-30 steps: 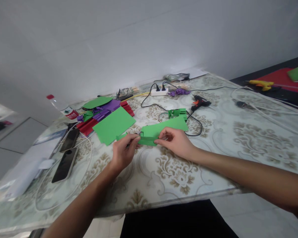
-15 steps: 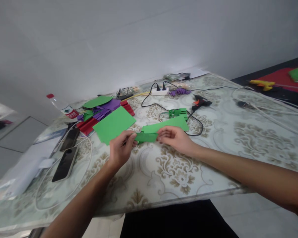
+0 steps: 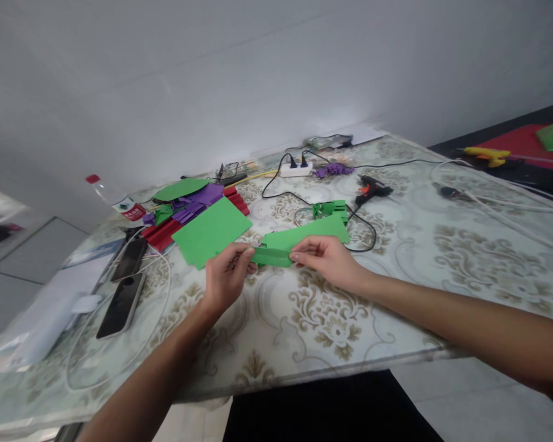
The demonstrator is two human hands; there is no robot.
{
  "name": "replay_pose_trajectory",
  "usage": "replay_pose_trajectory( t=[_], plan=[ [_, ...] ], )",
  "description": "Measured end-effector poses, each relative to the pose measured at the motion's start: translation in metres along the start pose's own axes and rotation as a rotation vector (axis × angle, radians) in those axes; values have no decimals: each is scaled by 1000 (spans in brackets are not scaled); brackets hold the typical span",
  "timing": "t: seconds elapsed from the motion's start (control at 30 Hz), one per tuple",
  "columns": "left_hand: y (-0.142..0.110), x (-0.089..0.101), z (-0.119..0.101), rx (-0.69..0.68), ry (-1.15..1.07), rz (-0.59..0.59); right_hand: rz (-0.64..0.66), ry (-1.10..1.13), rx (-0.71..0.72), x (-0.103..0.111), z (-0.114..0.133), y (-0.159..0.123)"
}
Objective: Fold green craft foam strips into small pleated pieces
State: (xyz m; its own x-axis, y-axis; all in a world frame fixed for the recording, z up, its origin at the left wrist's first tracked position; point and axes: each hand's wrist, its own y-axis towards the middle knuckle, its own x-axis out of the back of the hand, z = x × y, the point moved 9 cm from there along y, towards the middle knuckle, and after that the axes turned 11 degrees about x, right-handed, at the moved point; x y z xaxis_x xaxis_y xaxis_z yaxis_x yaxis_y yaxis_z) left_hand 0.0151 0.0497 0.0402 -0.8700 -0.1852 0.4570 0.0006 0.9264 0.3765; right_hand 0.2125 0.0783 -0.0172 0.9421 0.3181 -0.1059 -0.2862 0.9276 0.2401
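A narrow green paper strip (image 3: pixel 271 257) is stretched between both hands above the table; a lengthwise crease shows on it. My left hand (image 3: pixel 227 273) pinches its left end between thumb and fingers. At the other end, my right hand (image 3: pixel 325 258) grips the strip with its fingertips. Just beyond the right hand lies a wider piece of green paper (image 3: pixel 306 234). To the left hand's upper left rests a large green sheet (image 3: pixel 212 229). Behind the wider piece sits a bundle of fringed green paper (image 3: pixel 329 209).
A black glue gun (image 3: pixel 373 189) lies right of centre, near a white power strip (image 3: pixel 296 170) with trailing cords. Two phones, the nearer phone (image 3: pixel 121 305) among them, lie at left by a bottle (image 3: pixel 120 201). A yellow glue gun (image 3: pixel 487 156) is far right.
The strip has tilted slightly between my hands, so its crease shows more clearly. Both hands have shifted only a little; the things on the table have stayed put.
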Motion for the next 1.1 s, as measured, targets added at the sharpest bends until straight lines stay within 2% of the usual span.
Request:
replay_pose_trajectory(
  t=[0.2,0.33,0.5,1.1],
  plan=[
    [1,-1,4,35,-28,13,-14,9,-8,1,-2,-1],
    [2,-1,7,65,-76,8,4,73,-69,-5,-6,-4],
    [2,-5,5,80,-98,57,102,57,-108,-17,-5,-8],
    [4,-12,11,214,-241,122,88,81,-130,-17,-4,-10]
  ],
)
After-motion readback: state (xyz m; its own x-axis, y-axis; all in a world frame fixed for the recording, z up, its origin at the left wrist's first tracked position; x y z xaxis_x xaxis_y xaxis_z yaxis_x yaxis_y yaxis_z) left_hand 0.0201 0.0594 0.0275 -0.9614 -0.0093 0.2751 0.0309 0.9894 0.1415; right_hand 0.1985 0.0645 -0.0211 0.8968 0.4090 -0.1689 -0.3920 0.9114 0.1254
